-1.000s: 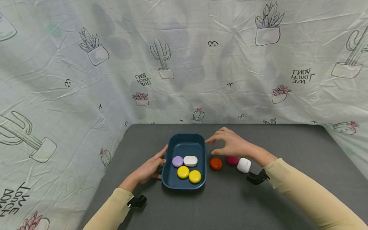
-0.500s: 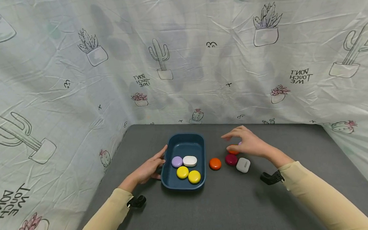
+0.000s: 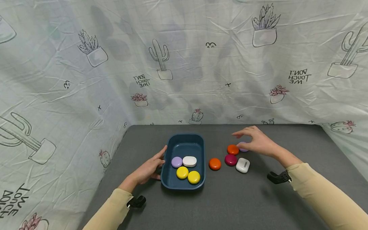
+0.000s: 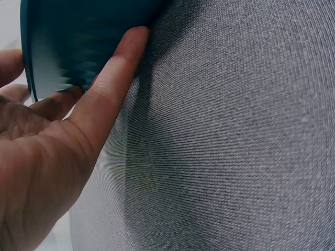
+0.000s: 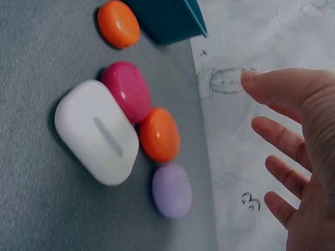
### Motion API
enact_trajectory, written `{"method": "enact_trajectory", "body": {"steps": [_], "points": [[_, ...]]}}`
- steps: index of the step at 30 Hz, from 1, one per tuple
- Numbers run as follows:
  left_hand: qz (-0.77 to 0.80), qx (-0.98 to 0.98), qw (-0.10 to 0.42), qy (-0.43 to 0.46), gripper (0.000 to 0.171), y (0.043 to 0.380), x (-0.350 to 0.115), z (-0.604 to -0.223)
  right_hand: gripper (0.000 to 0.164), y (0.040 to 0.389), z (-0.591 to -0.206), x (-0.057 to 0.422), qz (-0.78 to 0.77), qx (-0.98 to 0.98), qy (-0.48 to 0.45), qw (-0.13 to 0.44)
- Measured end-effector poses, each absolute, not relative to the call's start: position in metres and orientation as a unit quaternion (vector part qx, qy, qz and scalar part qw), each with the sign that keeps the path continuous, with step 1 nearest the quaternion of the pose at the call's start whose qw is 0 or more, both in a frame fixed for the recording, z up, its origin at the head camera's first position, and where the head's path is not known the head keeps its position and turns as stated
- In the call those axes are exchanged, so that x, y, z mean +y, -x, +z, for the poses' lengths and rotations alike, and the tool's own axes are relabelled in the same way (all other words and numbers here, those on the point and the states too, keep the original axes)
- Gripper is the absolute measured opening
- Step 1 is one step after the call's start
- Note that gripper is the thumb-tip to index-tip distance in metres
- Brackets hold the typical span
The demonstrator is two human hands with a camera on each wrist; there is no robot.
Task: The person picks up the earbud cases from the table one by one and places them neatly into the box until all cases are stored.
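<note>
In the head view my left hand (image 3: 146, 169) rests against the left side of a dark blue rectangular tray (image 3: 186, 149). The left wrist view has its straight fingers (image 4: 104, 86) on the tray's outer wall. Inside the tray lie a lilac disc (image 3: 177, 162), a white oval piece (image 3: 189, 161) and two yellow discs (image 3: 182, 173). My right hand (image 3: 259, 142) hovers with thumb and fingers apart, holding nothing. Below it sits another lilac disc (image 5: 172, 191), partly hidden by the hand in the head view, next to an orange-red disc (image 3: 233, 150).
Close by on the grey table (image 3: 229, 201) are a glossy crimson disc (image 3: 231, 160) and a white rounded case (image 3: 243, 165) with a grey slot. A second orange-red disc (image 3: 214, 164) lies just right of the tray. A cactus-print cloth (image 3: 182, 61) hangs behind.
My right hand has moved rightward from beside the tray to above the lilac disc, uncovering the orange-red disc. The left hand stays against the tray.
</note>
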State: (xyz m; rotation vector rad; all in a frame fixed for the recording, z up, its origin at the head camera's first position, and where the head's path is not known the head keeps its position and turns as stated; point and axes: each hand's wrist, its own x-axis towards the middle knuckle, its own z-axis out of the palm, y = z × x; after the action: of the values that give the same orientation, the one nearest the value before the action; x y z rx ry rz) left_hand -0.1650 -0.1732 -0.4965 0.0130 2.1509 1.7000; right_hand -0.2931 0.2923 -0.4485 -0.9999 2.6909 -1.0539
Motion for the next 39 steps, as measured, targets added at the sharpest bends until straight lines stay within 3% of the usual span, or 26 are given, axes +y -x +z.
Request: {"method": "enact_trajectory", "body": {"steps": [12,39], "points": [[0.608,0.77,0.194,0.0,0.065,0.163,-0.172,-0.496,0.05,0.303,-0.465,0.31,-0.338,0.892,0.299,0.026],[0.604,0.774,0.192,0.001,0.065,0.165,-0.17,-0.495,0.065,0.319,-0.495,0.328,-0.324,0.905,0.271,0.051]]}}
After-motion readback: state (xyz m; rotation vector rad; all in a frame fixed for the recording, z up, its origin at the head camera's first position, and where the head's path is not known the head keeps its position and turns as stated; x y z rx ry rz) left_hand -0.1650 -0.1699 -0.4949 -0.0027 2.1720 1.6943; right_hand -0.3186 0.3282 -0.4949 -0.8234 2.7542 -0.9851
